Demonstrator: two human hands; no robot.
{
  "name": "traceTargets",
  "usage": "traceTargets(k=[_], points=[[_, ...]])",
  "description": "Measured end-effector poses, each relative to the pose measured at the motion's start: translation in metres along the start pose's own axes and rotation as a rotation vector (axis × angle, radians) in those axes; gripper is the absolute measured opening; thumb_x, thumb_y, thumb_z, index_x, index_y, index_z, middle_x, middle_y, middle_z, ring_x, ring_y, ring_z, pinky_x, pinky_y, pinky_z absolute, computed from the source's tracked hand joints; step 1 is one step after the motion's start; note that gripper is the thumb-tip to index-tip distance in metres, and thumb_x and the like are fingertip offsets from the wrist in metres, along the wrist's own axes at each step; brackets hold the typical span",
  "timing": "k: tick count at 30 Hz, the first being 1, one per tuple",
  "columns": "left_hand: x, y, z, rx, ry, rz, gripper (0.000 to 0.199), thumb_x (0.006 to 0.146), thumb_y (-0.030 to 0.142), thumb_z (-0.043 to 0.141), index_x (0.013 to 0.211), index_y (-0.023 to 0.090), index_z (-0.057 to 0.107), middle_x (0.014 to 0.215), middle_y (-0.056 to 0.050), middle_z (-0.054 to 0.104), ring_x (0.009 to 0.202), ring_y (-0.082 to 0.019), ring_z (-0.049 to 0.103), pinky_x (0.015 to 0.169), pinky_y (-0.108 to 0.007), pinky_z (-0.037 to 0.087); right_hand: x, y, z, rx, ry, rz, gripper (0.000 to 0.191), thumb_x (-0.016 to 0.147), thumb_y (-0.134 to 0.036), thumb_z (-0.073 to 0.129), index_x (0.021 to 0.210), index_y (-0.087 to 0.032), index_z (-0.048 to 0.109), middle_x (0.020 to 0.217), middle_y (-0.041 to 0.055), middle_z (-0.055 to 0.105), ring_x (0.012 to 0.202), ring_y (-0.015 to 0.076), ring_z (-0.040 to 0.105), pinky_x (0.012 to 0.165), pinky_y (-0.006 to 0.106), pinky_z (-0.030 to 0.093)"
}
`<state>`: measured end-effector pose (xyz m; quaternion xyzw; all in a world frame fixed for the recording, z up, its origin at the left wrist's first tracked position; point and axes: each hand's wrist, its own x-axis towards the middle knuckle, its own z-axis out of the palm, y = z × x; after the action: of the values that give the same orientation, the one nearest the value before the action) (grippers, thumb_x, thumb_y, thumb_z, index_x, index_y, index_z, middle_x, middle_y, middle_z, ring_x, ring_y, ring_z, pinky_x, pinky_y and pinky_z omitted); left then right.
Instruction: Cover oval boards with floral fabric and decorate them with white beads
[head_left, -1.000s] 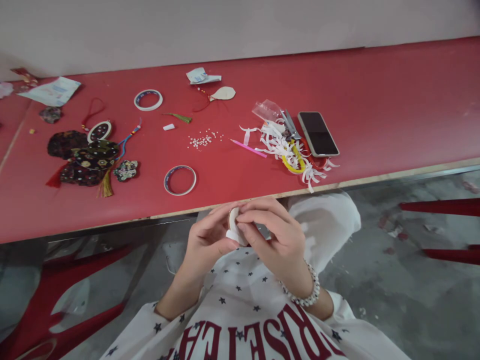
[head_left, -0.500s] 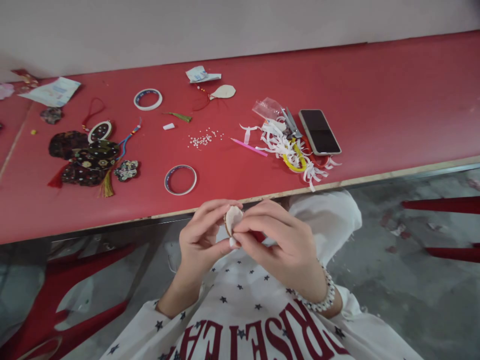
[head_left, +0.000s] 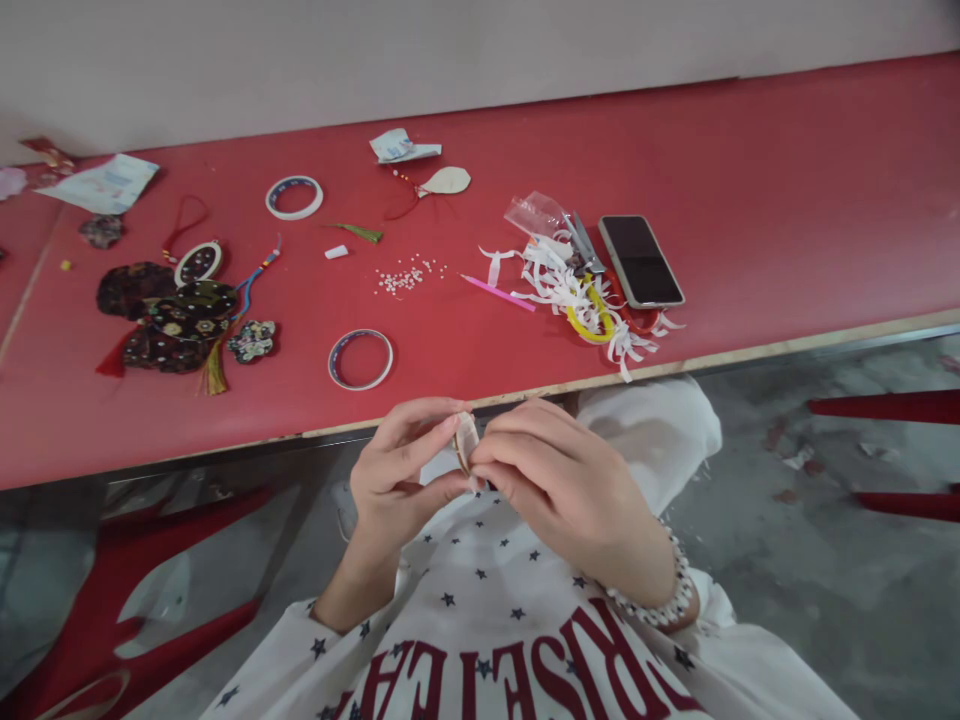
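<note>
A small pale oval piece (head_left: 466,440) with a brownish rim is held just off the table's front edge, turned nearly edge-on. My left hand (head_left: 394,470) grips it between thumb and fingers from the left side. My right hand (head_left: 562,480) has thumb and forefinger pinched together at the piece's right edge; its fingertips partly cover the piece. Something small and white shows low down by the thumbs, too small to name. Nearest on the table lies a roll of tape (head_left: 361,360), left of my hands.
On the red table (head_left: 787,180) lie white paper strips (head_left: 551,275), a pink pen-like stick (head_left: 499,292), a phone (head_left: 641,262), small white beads (head_left: 401,280), a second tape roll (head_left: 295,198), a pale leaf-shaped piece (head_left: 448,181) and dark tasselled ornaments (head_left: 191,312). A red stool (head_left: 82,590) stands below left.
The oval piece has turned from showing its pale face to nearly edge-on. My left hand has shifted slightly left, and my right wrist slightly right and down.
</note>
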<state>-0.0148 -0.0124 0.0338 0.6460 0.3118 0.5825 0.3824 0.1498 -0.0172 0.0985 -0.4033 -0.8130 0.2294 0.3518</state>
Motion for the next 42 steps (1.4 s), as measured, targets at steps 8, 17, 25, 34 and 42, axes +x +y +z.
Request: traceTargets(k=[8,17,25,34,42], points=[[0.000,-0.003,-0.002,0.085,-0.010,0.054,0.051,0.074,0.022,0.071,0.122,0.032,0.056,0.115,-0.006,0.057,0.102,-0.022,0.060,0.081,-0.034,0.055,0.000,0.000,0.002,-0.031,-0.012,-0.012,0.015,0.090,-0.015,0.044,0.082,-0.019,0.056,0.082,0.0035,0.060,0.081,0.0152,0.055,0.075,0.031,0.048],[0.003,-0.001,0.004,-0.028,0.009,0.064,0.049,0.075,0.026,0.071,0.122,0.027,0.057,0.113,-0.007,0.058,0.100,-0.022,0.060,0.082,-0.037,0.055,0.000,0.001,0.008,0.118,0.129,0.011,0.015,0.084,-0.008,0.049,0.078,-0.020,0.057,0.078,0.0009,0.062,0.078,0.0123,0.057,0.073,0.028,0.050],[0.002,-0.001,0.004,-0.021,0.024,0.099,0.047,0.077,0.026,0.069,0.122,0.026,0.057,0.114,-0.007,0.057,0.101,-0.023,0.061,0.083,-0.040,0.055,-0.001,0.000,0.005,0.181,0.154,0.011,0.009,0.082,-0.010,0.056,0.083,-0.018,0.059,0.081,0.0013,0.064,0.078,0.0113,0.058,0.073,0.025,0.050],[-0.001,-0.001,0.002,0.091,0.026,0.117,0.049,0.076,0.024,0.070,0.123,0.026,0.057,0.115,-0.007,0.058,0.102,-0.023,0.060,0.082,-0.038,0.055,-0.001,-0.001,0.006,0.113,0.105,0.053,0.013,0.083,-0.009,0.050,0.078,-0.020,0.055,0.077,0.0002,0.059,0.074,0.0113,0.056,0.068,0.024,0.048],[-0.002,0.002,0.011,-0.069,0.057,0.020,0.049,0.073,0.026,0.073,0.120,0.027,0.059,0.112,-0.005,0.059,0.101,-0.019,0.060,0.084,-0.033,0.054,-0.005,0.003,0.008,0.219,0.090,0.093,0.008,0.084,-0.012,0.052,0.083,-0.019,0.054,0.087,0.0006,0.058,0.083,0.0099,0.055,0.075,0.023,0.047]])
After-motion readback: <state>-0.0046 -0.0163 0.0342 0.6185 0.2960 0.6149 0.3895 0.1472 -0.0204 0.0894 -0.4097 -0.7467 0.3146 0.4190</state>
